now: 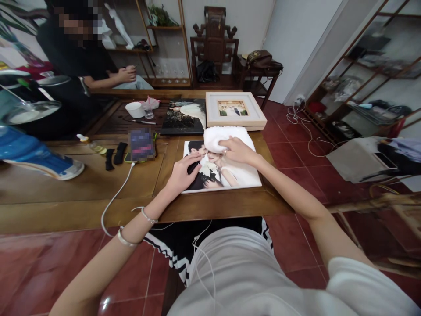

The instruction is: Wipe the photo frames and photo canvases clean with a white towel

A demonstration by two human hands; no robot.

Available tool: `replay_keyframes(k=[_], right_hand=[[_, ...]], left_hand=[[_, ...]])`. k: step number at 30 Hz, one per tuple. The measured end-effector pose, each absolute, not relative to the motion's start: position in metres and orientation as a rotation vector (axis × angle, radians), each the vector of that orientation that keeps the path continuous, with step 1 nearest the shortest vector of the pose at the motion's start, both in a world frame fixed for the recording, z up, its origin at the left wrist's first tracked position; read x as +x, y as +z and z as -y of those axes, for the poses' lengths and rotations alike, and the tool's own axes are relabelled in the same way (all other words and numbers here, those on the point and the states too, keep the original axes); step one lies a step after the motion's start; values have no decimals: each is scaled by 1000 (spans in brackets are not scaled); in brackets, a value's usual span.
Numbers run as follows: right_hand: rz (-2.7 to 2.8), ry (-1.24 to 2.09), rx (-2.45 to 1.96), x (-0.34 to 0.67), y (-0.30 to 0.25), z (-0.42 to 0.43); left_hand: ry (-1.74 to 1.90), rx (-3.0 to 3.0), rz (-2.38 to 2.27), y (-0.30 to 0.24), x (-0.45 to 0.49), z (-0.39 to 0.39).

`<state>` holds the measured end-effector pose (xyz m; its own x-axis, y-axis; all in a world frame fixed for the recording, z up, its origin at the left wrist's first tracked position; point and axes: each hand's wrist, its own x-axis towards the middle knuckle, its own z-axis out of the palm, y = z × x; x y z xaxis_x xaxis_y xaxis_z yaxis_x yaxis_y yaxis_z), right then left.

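Observation:
A photo panel with a picture of a couple lies flat near the table's front edge. My right hand presses a fluffy white cloth onto its upper part, fingers closed over the fabric. On the panel's left side my left hand rests with its fingers stretched out, holding nothing. Behind the cloth stands a framed photo in a pale wide frame. To that frame's left lies a darker photo panel showing a white dress.
A phone with a white cable, a small oil bottle, black straps and a large blue bottle occupy the table's left. Farther back are a white cup and a seated person.

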<state>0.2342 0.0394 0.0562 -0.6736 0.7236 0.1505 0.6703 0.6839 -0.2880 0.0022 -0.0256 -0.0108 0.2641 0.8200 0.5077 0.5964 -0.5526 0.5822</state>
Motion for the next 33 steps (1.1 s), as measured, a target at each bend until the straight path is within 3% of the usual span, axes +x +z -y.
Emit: replay_keyframes(k=[10, 24, 33], right_hand=[[2975, 503, -801, 258, 83, 98], [2672, 166, -1226, 225, 50, -42], [2840, 247, -935, 239, 57, 22]], left_hand=[[1179, 2279, -1303, -12, 4, 24], [1199, 2269, -1294, -13, 3, 24], [1216, 2236, -1381, -13, 4, 26]])
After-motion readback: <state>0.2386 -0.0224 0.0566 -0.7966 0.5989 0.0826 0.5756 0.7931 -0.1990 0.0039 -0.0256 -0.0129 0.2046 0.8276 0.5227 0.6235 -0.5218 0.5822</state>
